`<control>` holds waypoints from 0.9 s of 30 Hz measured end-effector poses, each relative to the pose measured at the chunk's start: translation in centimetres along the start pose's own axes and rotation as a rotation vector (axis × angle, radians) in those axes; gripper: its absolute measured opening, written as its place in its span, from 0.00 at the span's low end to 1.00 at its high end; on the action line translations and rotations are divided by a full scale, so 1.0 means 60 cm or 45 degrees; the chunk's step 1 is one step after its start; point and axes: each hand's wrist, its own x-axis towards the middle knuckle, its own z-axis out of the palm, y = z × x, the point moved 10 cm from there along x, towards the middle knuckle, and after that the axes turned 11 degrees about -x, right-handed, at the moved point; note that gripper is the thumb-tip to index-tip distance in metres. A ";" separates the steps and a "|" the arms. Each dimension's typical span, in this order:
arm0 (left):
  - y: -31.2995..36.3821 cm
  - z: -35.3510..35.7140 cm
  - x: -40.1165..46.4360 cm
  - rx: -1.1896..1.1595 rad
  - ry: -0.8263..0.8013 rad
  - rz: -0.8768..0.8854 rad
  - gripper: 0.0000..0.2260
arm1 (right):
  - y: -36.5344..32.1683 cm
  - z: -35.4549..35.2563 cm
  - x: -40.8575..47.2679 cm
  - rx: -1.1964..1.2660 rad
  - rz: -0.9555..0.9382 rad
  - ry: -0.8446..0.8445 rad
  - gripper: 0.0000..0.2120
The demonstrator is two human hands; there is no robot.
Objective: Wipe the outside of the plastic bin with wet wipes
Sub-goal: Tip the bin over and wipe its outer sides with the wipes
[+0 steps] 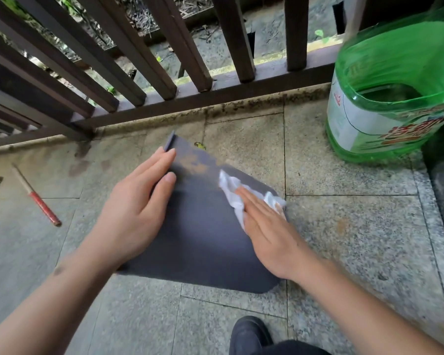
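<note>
Dark slate-blue plastic bin (203, 239), lying on its side on the grey stone-tiled floor (344, 226), broad flat outer face turned up. Long axis running from the near rounded corners away toward the brown slatted railing (164, 73), with the rim lip at the far end, nearest the railing. Patch of brown, rust-coloured grime (192, 162) on the far part of the upturned face, between the rim and the hands.

Left hand (136, 213) spread flat, palm down, on the bin's left edge, fingertips reaching toward the rim; judged to be steadying. Right hand (267, 226) flat and open on the bin's right side, fingers pressing a crumpled white wet wipe (231, 190) against the face, not pinching it. Wipe's leading edge just beside the grime, on its near-right side.

Right hand the nearer to the grime; likely next stroke away from the body and slightly leftward, along the long axis.

Large green translucent plastic bottle (390, 98) well to the right of the bin; red-handled thin tool (36, 196) well to its left.
</note>
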 end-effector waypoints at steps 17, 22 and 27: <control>-0.003 0.037 -0.035 -0.466 -0.106 -0.147 0.25 | -0.184 -0.018 0.065 0.171 -0.387 0.026 0.26; 0.000 0.022 -0.035 -0.266 -0.087 -0.055 0.21 | 0.026 0.019 0.044 0.098 0.105 -0.131 0.26; 0.053 0.040 -0.023 -0.015 -0.203 0.218 0.23 | 0.123 0.031 0.020 0.219 0.361 -0.163 0.22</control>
